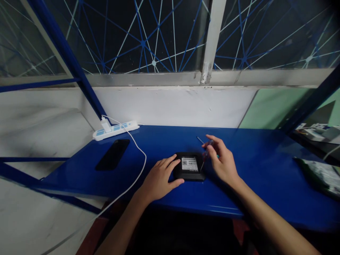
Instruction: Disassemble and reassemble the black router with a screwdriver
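Note:
A flat black device [189, 176] with rounded corners and a white printed label [189, 164] lies on the blue table. My left hand [159, 177] grips its left side, fingertips at the back corner and thumb along the front edge. Over its right side, my right hand [222, 159] is closed on a screwdriver [211, 143] with a clear handle. The thin shaft slants down to the device's right part; whether the tip touches a screw is too small to tell. Another thin metal shaft [199, 139] sticks out beyond my right fingers, its other end hidden.
A black phone [113, 154] lies at the left. Behind it sits a white power strip [117, 130] with a plugged-in charger [106, 124]; its white cable [145, 156] curves across the table. A silvery-green bag [322, 175] rests at the right edge. Blue frame posts [91, 101] flank the table.

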Available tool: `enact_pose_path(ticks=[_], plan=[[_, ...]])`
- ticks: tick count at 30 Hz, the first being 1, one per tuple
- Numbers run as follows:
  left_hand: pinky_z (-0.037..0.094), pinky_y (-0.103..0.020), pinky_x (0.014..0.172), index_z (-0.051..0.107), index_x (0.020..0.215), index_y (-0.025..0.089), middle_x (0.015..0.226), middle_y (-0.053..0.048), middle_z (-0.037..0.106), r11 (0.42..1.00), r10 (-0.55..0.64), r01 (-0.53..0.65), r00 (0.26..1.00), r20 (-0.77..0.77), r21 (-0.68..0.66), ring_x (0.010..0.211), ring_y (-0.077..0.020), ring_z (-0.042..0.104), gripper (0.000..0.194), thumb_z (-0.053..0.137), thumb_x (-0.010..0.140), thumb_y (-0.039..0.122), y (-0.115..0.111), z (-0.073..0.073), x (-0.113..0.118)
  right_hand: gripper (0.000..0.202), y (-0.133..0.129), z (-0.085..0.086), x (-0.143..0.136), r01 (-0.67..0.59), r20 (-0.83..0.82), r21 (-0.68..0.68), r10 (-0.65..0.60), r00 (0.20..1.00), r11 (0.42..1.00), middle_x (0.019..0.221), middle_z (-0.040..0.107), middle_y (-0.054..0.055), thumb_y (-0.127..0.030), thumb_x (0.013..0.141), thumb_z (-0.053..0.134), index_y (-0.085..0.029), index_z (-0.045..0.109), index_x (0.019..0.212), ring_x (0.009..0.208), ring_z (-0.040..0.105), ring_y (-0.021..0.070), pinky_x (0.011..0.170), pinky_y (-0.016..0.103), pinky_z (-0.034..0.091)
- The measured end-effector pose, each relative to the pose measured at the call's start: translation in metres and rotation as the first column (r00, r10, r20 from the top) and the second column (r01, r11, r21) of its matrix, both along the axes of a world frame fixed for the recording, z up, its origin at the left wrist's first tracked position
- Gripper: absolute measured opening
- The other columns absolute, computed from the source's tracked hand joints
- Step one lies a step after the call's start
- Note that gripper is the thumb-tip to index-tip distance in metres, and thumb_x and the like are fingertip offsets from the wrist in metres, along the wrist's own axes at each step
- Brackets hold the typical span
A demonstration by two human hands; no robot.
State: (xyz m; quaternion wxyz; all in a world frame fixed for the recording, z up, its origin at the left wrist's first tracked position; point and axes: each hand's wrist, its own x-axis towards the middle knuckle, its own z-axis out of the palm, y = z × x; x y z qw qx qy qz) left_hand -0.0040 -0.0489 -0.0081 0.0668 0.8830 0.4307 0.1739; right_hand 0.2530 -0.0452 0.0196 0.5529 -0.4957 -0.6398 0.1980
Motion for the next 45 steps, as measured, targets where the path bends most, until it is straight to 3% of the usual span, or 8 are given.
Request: enact_pose_path(ticks=[2,5,9,14,28,34,40,45], plan=[[0.042,-0.051,0.111,0.046,0.142,0.027,0.156,-0.008,0.043,1.000,-0.003,0.003,1.000,0.008,-0.003,0.136,-0.0316,0.048,0.058,0.060,0.093,0.053,0.000,0.001,0.000,0.034,0.001,0.004,-0.001,0.046,0.085,0.049,-0.050,0.995,0.998,0.089,0.070,0.003,-0.035,0.096,0.054,-0.026,0.057,0.128,0.068,0.066,0.0157,0.068,0.034,0.053],[0.042,-0.050,0.111,0.047,0.141,0.026,0.155,-0.008,0.043,1.000,-0.010,0.010,1.000,0.013,-0.008,0.137,-0.0308,0.048,0.057,0.061,0.093,0.052,0.000,0.003,0.001,0.035,0.010,0.010,-0.010,0.074,0.016,0.100,-0.076,0.997,0.992,0.090,0.070,0.003,-0.035,0.095,0.056,-0.025,0.056,0.128,0.068,0.066,0.0149,0.066,0.032,0.053],[0.041,-0.048,0.112,0.048,0.140,0.025,0.155,-0.009,0.044,1.000,0.000,0.000,1.000,0.008,-0.003,0.137,-0.0291,0.049,0.055,0.062,0.093,0.049,0.001,0.004,0.000,0.033,0.030,0.013,-0.034,-0.009,-0.080,0.124,0.019,0.997,0.992,0.086,0.067,0.001,-0.035,0.095,0.057,-0.025,0.056,0.126,0.065,0.062,0.0131,0.066,0.031,0.053],[0.042,-0.049,0.112,0.049,0.140,0.025,0.154,-0.009,0.045,1.000,-0.003,0.003,1.000,0.005,0.001,0.137,-0.0301,0.049,0.055,0.061,0.093,0.050,0.001,0.003,0.000,0.037,0.036,0.001,-0.053,-0.060,-0.084,0.092,0.068,0.994,0.994,0.089,0.069,0.001,-0.037,0.090,0.064,-0.025,0.057,0.124,0.071,0.064,0.0145,0.071,0.032,0.053],[0.040,-0.048,0.113,0.049,0.140,0.024,0.154,-0.009,0.046,1.000,-0.008,0.008,1.000,0.008,0.009,0.137,-0.0293,0.049,0.055,0.060,0.093,0.052,0.002,0.004,0.001,0.035,0.024,-0.010,-0.050,-0.058,-0.051,0.161,0.067,0.996,0.985,0.101,0.071,0.004,-0.034,0.092,0.063,-0.028,0.054,0.126,0.084,0.069,0.0174,0.081,0.037,0.056],[0.041,-0.048,0.113,0.049,0.139,0.024,0.153,-0.009,0.047,1.000,-0.016,0.015,1.000,0.014,0.023,0.136,-0.0286,0.049,0.055,0.060,0.093,0.053,0.003,0.002,0.001,0.035,0.023,-0.009,-0.049,-0.110,-0.037,0.161,0.118,0.992,0.981,0.097,0.072,0.002,-0.035,0.092,0.064,-0.028,0.054,0.125,0.080,0.069,0.0163,0.078,0.035,0.056],[0.041,-0.047,0.112,0.049,0.140,0.024,0.153,-0.009,0.046,1.000,-0.011,0.011,1.000,0.008,0.018,0.136,-0.0283,0.050,0.055,0.059,0.094,0.054,0.002,0.001,0.001,0.030,0.026,-0.010,-0.046,-0.066,-0.057,0.135,0.075,0.996,0.989,0.095,0.068,0.002,-0.039,0.089,0.067,-0.028,0.062,0.116,0.071,0.063,0.0145,0.072,0.035,0.055],[0.041,-0.047,0.113,0.047,0.140,0.026,0.154,-0.007,0.046,1.000,-0.015,0.014,1.000,0.024,0.024,0.137,-0.0276,0.049,0.056,0.059,0.094,0.054,0.003,-0.001,0.000,0.030,0.021,-0.004,-0.046,-0.135,-0.130,0.100,0.147,0.981,0.986,0.100,0.070,0.003,-0.035,0.096,0.056,-0.028,0.058,0.125,0.078,0.069,0.0154,0.073,0.035,0.057]])
